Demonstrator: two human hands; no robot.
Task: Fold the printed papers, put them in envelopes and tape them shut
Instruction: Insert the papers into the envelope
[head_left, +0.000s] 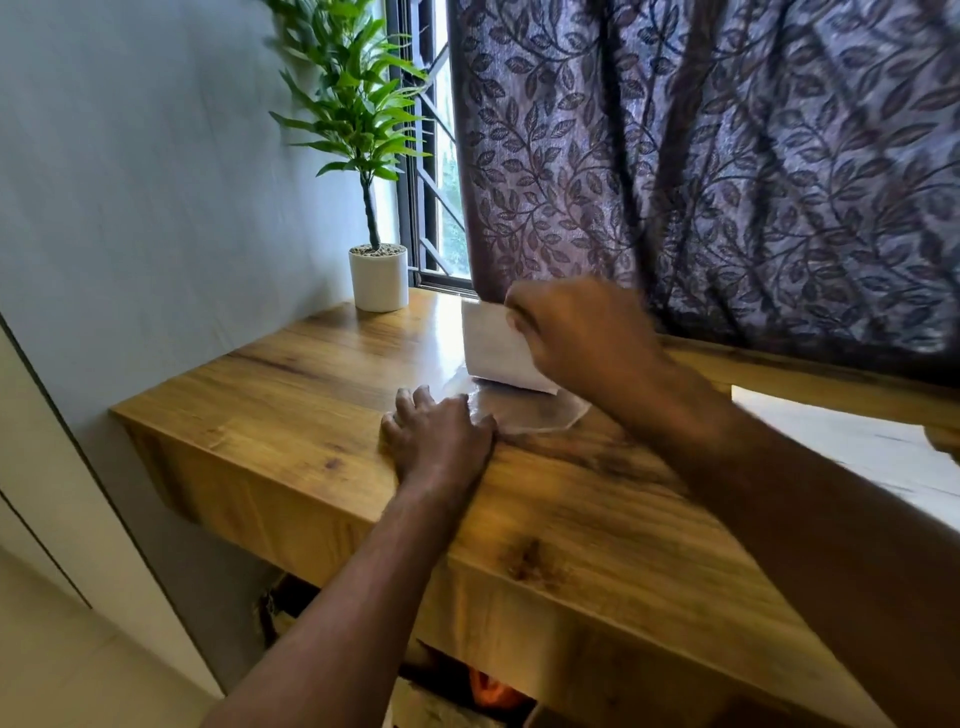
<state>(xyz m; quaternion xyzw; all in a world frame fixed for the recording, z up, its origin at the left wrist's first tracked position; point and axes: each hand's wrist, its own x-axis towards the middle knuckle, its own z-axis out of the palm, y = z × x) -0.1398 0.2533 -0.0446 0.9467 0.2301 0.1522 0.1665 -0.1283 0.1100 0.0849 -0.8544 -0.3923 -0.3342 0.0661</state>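
Overall: leaf-patterned curtain (727, 156) hangs behind wooden desk (291, 395). Potted plant (379, 280) at back left corner, beside window. White sheet (852, 447) lies flat at desk's right edge. Right hand (582, 332) curled, pinching folded paper (493, 348) upright at back centre, above translucent sleeve (530, 413), blurred. Left hand (436, 431) flat, fingers fairly straight, pressing sleeve's left edge onto desk

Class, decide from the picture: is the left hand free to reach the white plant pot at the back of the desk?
Probably yes. The left hand lies flat, gripping nothing, and only bare desk separates it from the plant pot.
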